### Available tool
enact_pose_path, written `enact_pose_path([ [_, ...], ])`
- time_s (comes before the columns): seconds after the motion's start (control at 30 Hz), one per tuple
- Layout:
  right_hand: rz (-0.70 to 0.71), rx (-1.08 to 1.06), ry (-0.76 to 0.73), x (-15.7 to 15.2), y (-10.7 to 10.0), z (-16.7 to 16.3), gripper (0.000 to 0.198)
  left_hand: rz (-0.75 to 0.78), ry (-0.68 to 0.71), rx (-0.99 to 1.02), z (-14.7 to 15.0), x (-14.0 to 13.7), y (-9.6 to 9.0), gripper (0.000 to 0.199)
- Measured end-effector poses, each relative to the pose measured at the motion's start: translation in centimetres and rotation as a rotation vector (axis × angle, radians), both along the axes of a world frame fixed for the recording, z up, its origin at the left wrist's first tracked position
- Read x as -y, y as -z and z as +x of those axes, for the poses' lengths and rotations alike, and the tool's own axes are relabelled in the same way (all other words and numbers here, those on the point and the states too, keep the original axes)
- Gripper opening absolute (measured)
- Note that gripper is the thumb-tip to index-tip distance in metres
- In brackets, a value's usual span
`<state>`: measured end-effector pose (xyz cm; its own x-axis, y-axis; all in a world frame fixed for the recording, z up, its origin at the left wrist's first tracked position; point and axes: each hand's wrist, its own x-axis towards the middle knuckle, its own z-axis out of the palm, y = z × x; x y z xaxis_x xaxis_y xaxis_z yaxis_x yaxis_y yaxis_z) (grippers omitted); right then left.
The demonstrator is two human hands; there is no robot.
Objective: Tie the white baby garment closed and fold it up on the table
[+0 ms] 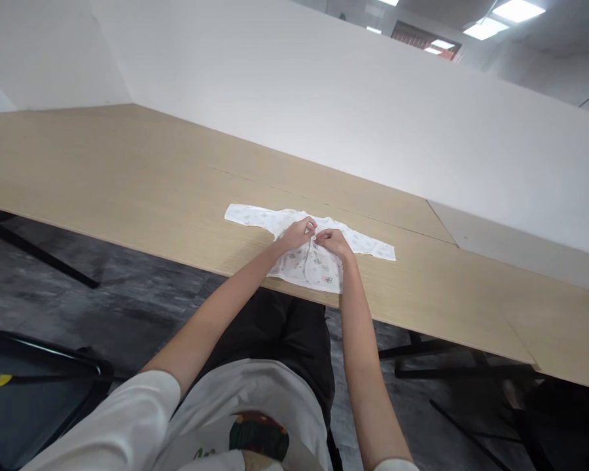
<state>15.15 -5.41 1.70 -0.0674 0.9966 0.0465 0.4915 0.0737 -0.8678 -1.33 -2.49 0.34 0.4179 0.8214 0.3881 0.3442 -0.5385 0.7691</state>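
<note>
A small white baby shirt [319, 267] with a faint print lies spread on the wooden table, its sleeves stretched out to both sides. Down its middle runs a front opening with small fastenings. My left hand [298, 233] is closed in a pinch on the fabric near the neckline, left of the opening. Just to the right, my right hand [334, 242] pinches the shirt's front edge beside the opening. The two hands' fingertips are close together. Part of the shirt's upper front is hidden under my hands.
The long wooden table [127, 170] runs across the view, with a white partition [285, 98] along its back. A black chair [34, 399] stands at the lower left. Dark table legs [44, 252] and another dark seat at right are below.
</note>
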Motion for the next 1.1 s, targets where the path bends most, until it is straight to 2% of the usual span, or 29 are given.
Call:
enact_pose_path([
  [0.3,0.103,-0.043,-0.046,-0.6,0.5,0.2,0.017,-0.064,0.031,0.03,-0.1,0.4,-0.4,0.017],
  [0.5,0.103,-0.032,-0.075,-0.8,0.8,0.3,0.024,-0.094,-0.011,0.059,-0.1,0.0,-0.4,0.018],
  [0.67,0.069,-0.12,-0.082,-0.7,0.5,0.1,0.027,-0.146,-0.012,0.123,-0.2,-0.4,0.0,0.021],
  [0.87,0.109,-0.016,-0.004,-0.3,0.2,-0.3,0.017,-0.163,-0.009,0.118,-0.2,-0.5,0.0,0.023],
  [1.1,0.146,0.021,-0.051,0.0,0.1,-0.2,0.019,-0.117,0.015,0.12,-0.3,-1.0,0.7,0.023],
])
